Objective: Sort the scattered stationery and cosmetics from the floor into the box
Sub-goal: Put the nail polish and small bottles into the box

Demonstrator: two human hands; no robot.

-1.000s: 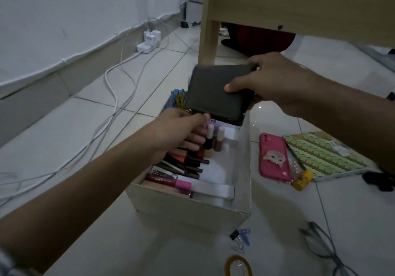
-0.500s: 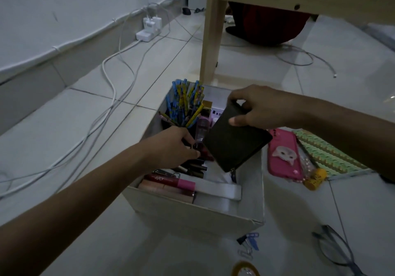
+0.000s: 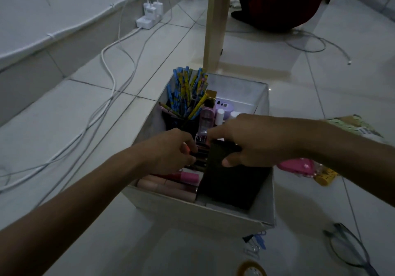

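Observation:
A white open box (image 3: 198, 213) stands on the tiled floor. Inside it are a cup of blue and yellow pencils (image 3: 188, 91), small bottles (image 3: 220, 114) and pink lipstick tubes (image 3: 171, 184). My right hand (image 3: 254, 143) grips the top edge of a black flat pouch (image 3: 233, 181), which stands tilted inside the box's near right part. My left hand (image 3: 171, 151) is inside the box's left part, fingers curled round dark cosmetic sticks (image 3: 197, 155).
A pink phone case (image 3: 297, 166), a yellow item (image 3: 324, 177) and a green patterned notebook (image 3: 352, 124) lie right of the box. Binder clips (image 3: 255, 243), a tape roll (image 3: 252, 270) and eyeglasses (image 3: 350, 252) lie in front. A wooden table leg (image 3: 215, 23) and white cables (image 3: 111, 79) are behind.
My right hand has lowered the black pouch from above the box down into its near right part. My left hand stayed among the cosmetics on the left.

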